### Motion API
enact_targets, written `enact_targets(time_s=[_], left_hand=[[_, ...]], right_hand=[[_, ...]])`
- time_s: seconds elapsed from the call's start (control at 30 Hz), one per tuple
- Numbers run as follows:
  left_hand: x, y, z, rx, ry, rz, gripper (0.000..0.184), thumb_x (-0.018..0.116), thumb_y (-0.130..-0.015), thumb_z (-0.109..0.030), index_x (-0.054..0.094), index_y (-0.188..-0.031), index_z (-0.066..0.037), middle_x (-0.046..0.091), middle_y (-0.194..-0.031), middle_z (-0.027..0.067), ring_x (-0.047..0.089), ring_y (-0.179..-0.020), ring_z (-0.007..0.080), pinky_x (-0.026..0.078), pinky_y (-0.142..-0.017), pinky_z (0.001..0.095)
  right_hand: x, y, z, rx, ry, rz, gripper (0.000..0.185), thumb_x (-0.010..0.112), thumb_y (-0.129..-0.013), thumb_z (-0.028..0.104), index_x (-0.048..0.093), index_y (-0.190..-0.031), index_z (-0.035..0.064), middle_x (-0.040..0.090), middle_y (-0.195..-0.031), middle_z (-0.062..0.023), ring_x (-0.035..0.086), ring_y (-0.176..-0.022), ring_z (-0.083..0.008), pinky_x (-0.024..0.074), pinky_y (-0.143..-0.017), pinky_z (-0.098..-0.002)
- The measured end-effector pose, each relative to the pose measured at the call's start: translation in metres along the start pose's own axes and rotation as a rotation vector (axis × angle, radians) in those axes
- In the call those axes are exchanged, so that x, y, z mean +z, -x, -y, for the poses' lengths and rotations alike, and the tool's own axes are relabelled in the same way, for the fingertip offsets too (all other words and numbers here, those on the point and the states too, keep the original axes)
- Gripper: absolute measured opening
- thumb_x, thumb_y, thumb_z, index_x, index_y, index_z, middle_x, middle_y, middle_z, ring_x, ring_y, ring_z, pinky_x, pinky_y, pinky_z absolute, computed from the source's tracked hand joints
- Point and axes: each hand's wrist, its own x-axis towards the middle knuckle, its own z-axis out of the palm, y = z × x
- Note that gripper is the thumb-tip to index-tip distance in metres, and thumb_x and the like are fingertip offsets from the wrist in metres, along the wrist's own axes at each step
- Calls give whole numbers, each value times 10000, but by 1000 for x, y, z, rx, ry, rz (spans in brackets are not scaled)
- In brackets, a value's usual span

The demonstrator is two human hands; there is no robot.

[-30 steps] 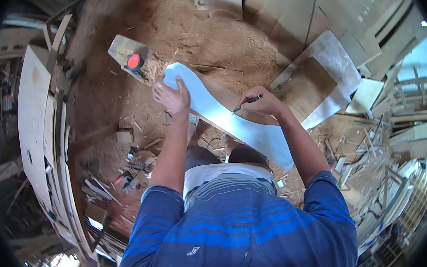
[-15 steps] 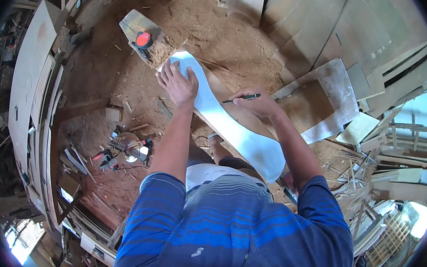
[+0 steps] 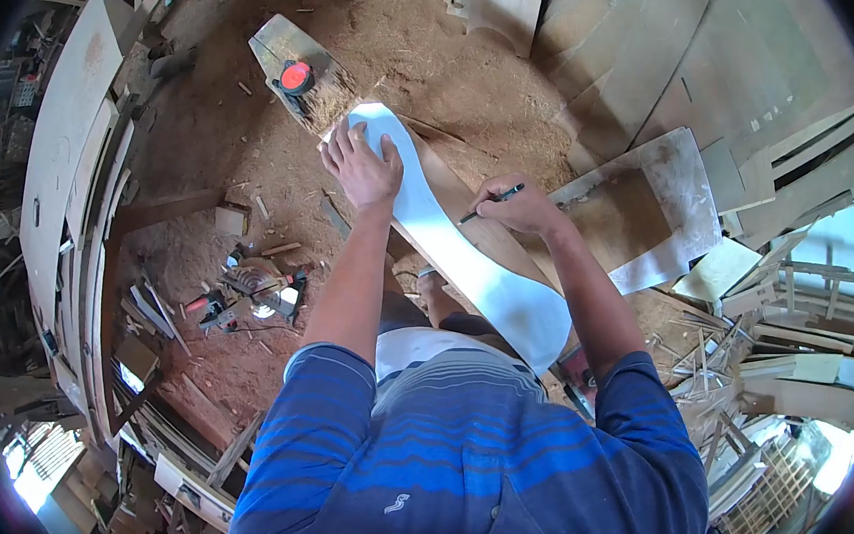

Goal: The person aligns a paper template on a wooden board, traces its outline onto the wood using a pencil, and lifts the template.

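Observation:
A long white curved template (image 3: 434, 228) lies at a slant over a brown wooden board (image 3: 452, 173). My left hand (image 3: 370, 174) rests flat on its far end, fingers spread across the left edge. On the other side, my right hand (image 3: 524, 205) grips a dark pen (image 3: 510, 193) in a pinch. The pen's tip points down and left, close to the template's inward-curving right edge; whether it touches the board I cannot tell.
A red and black round tool (image 3: 296, 77) sits on the bench's far end (image 3: 279, 46). Power tools (image 3: 263, 292) lie on the dusty floor to the left. A pale panel (image 3: 686, 181) is at right. Wood sheets (image 3: 68, 165) lean at left; scraps (image 3: 803, 333) pile at right.
The pen has tilted from nearly level to slanting, its tip now lower and nearer the template's edge. My left hand stays on the template. The whole view has shifted slightly.

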Motion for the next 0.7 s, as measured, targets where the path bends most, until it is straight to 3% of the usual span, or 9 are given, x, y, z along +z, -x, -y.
enact_targets(time_s=[0.13,0.23,0.33,0.43,0.53,0.7], left_hand=[[0,0,-1,0,1,2,484,703,-948,-307,590,-1345,-55,516,-1561,200,402,-1539,389,171,-1321,621],[0,-2,-1,2,-14,0,479,701,-948,-306,593,-1341,-54,514,-1563,203,401,-1540,388,171,-1322,622],[0,-1,-2,0,-13,9,475,698,-949,-305,596,-1339,-54,513,-1565,204,400,-1541,388,170,-1322,624],[0,-1,0,0,-12,8,476,695,-950,-304,593,-1343,-56,510,-1567,205,400,-1540,388,171,-1321,626],[0,-1,0,4,-19,8,482,694,-950,-305,587,-1350,-58,511,-1566,204,402,-1538,387,172,-1320,627],[0,-1,-1,3,-20,5,482,696,-951,-306,593,-1353,-60,512,-1564,200,399,-1543,385,173,-1324,617]], right_hand=[[7,1,2,-41,-96,-97,195,784,-918,173,839,-1035,26,810,-944,-47,700,-874,-110,554,-818,-294],[2,6,-1,27,56,10,204,775,-937,180,841,-1066,37,815,-967,-60,709,-895,-125,557,-850,-298],[7,6,-7,-89,-70,-40,214,770,-944,190,842,-1084,45,816,-977,-62,708,-898,-121,557,-846,-296],[9,8,6,-46,-30,-106,211,770,-942,185,840,-1077,38,813,-974,-55,707,-905,-113,559,-847,-293],[0,3,-6,21,38,36,215,760,-948,184,838,-1079,32,810,-968,-50,701,-900,-106,556,-845,-295],[8,1,4,-24,-95,-52,206,758,-948,163,830,-1063,8,802,-975,-51,695,-910,-112,548,-840,-293]])
